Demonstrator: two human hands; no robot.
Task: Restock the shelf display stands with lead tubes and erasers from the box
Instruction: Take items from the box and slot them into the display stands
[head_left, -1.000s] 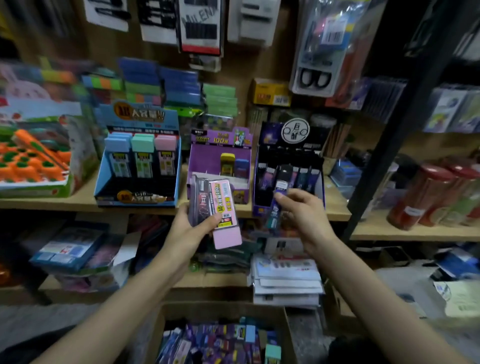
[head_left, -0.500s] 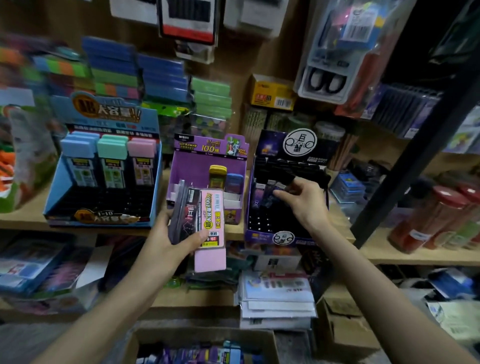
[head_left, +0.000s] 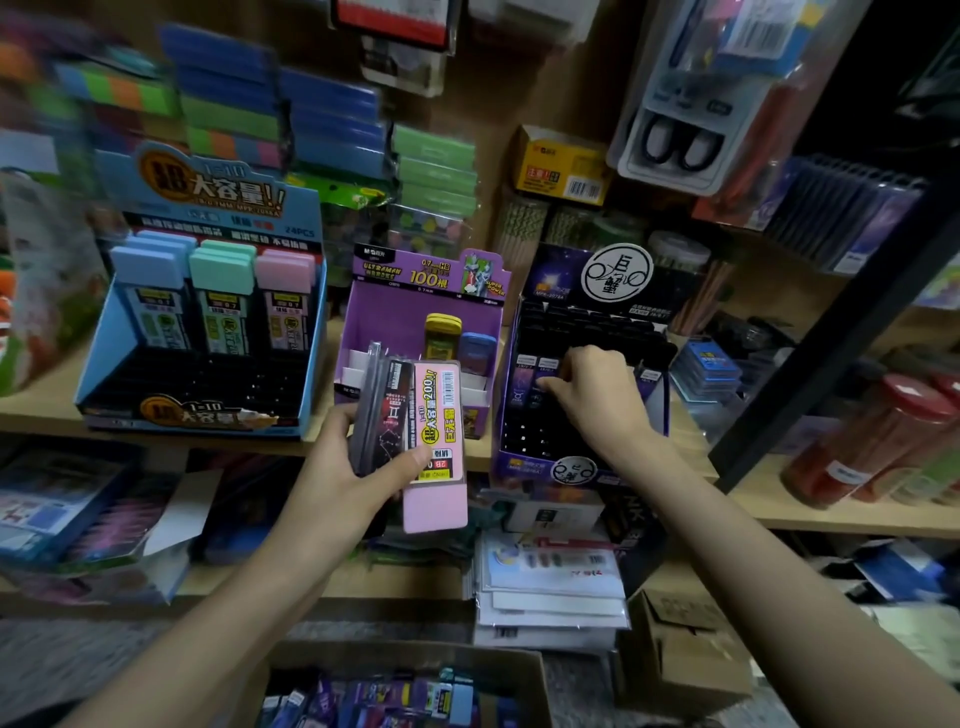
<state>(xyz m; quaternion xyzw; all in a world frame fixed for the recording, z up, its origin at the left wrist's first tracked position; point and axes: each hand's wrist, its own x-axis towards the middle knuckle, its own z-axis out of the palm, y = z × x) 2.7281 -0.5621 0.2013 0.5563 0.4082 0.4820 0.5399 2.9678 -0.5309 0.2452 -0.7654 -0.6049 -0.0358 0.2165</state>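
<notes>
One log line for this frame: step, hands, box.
step: restocking black stand | left hand: grips tube stack, pink in front | right hand: pinches dark tube in stand | box: below, stocked

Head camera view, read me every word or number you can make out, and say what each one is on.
"1=10 大容量!!" and "24PCS": blue display stand header.
"ULTRAMAN", "0.7mm HB", "100根", "SUPER POWER": purple display stand.
"超大容量200!!" and "2B": pink lead case held by the left hand.
Black display stand, where the right hand reaches, yellow box, hanging blister pack: too blurred or stylised to read.
</notes>
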